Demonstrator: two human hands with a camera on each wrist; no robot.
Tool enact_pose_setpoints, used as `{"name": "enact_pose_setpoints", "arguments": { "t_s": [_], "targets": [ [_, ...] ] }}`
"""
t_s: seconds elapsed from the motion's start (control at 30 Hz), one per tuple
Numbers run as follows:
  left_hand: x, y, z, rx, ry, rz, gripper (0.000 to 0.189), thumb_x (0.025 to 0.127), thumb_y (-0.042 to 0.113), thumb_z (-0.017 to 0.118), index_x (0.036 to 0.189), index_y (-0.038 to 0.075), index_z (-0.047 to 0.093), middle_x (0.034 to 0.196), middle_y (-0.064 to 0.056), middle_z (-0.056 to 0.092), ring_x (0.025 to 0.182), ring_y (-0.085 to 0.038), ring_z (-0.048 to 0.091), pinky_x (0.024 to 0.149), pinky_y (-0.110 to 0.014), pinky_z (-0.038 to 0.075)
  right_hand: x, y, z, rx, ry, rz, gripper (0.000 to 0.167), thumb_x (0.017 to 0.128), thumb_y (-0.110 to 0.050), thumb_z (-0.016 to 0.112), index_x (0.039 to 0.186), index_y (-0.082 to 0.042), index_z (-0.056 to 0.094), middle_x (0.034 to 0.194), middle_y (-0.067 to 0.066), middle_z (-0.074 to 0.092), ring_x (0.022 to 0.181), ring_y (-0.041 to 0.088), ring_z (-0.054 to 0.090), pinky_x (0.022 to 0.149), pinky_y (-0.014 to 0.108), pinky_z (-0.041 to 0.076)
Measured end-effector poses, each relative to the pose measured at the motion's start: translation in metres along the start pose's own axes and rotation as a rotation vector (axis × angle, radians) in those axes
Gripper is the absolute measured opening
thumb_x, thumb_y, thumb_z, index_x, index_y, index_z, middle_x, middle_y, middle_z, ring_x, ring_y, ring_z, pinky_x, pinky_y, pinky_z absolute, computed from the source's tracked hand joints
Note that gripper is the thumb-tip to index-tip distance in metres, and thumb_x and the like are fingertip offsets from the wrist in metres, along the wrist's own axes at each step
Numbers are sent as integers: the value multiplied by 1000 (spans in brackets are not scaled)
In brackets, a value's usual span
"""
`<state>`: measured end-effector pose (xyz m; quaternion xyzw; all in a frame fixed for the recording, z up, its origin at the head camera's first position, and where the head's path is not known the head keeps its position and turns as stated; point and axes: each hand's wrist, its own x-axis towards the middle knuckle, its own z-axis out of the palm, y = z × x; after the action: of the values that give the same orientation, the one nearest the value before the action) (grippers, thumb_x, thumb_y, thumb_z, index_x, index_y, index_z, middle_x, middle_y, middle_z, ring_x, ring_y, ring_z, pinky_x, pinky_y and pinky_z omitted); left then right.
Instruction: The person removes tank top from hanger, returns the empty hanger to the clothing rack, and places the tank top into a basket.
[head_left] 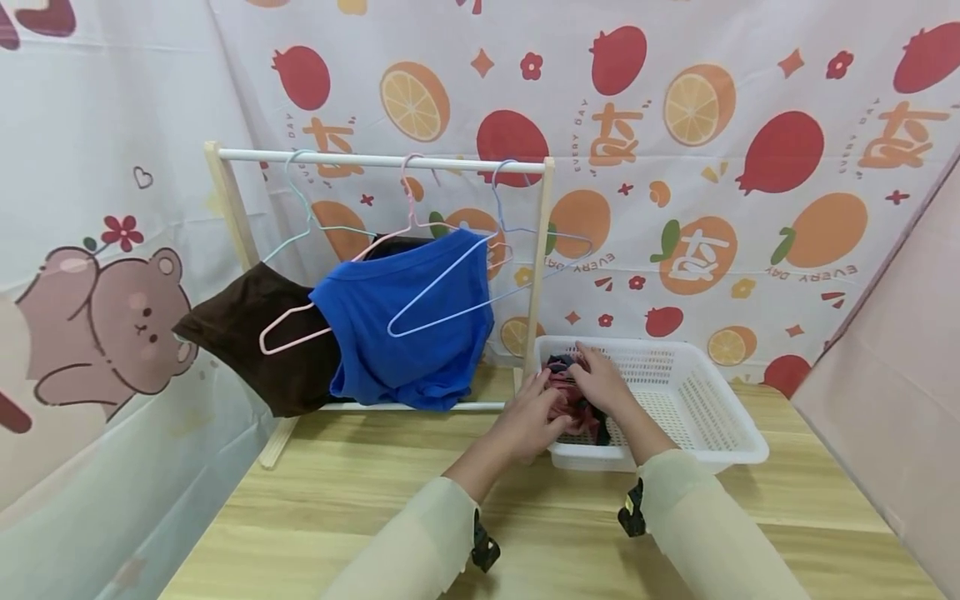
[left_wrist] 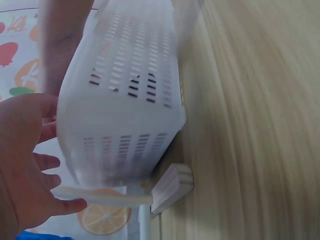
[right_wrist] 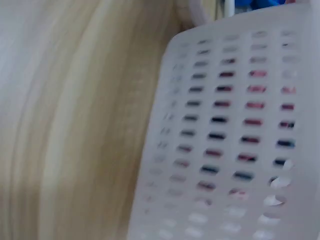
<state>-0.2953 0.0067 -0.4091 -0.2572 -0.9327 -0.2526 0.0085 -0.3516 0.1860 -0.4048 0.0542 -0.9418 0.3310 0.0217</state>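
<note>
A crumpled red and dark garment (head_left: pixel 577 408) lies at the left end of the white plastic basket (head_left: pixel 731 417). My left hand (head_left: pixel 528 417) reaches over the basket's near left rim onto the cloth; in the left wrist view its fingers (left_wrist: pixel 47 161) are loosely bent and spread apart beside the basket wall. From the right, my right hand (head_left: pixel 602 383) reaches down onto the same garment, its fingertips partly hidden by the cloth. Through the slots of the basket wall (right_wrist: pixel 235 130), the right wrist view shows red and dark fabric, with the right hand out of sight.
Left of the basket stands a rack with a white rail (head_left: pixel 360 158) and wooden posts. A brown garment (head_left: pixel 262 333) and a blue garment (head_left: pixel 420 317) hang there, beside a bare light-blue hanger (head_left: pixel 442 321). The wooden table (head_left: pixel 360 500) meets a fruit-print curtain (head_left: pixel 660 50) behind.
</note>
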Motion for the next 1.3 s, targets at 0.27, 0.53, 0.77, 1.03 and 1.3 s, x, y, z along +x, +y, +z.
{"name": "enact_pose_setpoints", "arguments": {
  "t_s": [0.27,0.53,0.77,1.03,1.3],
  "targets": [
    [-15,-8,-26,53,73,44,28,98,34,59,121,18,61,145,-7,50,135,-29,47,102,-52,44,9,-42,0,224,30,-126,64,102,-43,48,153,-10,30,148,24,43,131,43,48,106,56,40],
    [-30,-11,-56,117,190,77,26,99,33,58,120,19,65,120,2,68,108,-17,65,84,-40,53,25,-75,0,403,84,-143,62,103,-44,45,154,-11,31,140,19,53,127,37,54,102,50,46],
    [-44,-18,-89,78,295,118,21,97,28,61,112,17,69,104,3,71,86,-13,67,71,-31,55,36,-86,1,494,141,-190,45,105,-38,43,140,-10,50,123,19,64,113,36,62,90,47,54],
    [-53,-15,-152,87,454,203,16,97,26,60,106,16,69,87,6,67,73,-11,60,61,-27,48,41,-85,0,512,95,-212,43,105,-36,44,134,-6,52,118,21,63,114,40,61,89,46,55],
    [-50,-17,-226,76,646,239,18,97,22,62,105,8,69,93,-5,68,83,-19,61,72,-33,50,44,-85,1,524,71,-191,46,104,-37,44,140,-8,48,121,22,62,117,41,60,89,45,55]
  ]
}}
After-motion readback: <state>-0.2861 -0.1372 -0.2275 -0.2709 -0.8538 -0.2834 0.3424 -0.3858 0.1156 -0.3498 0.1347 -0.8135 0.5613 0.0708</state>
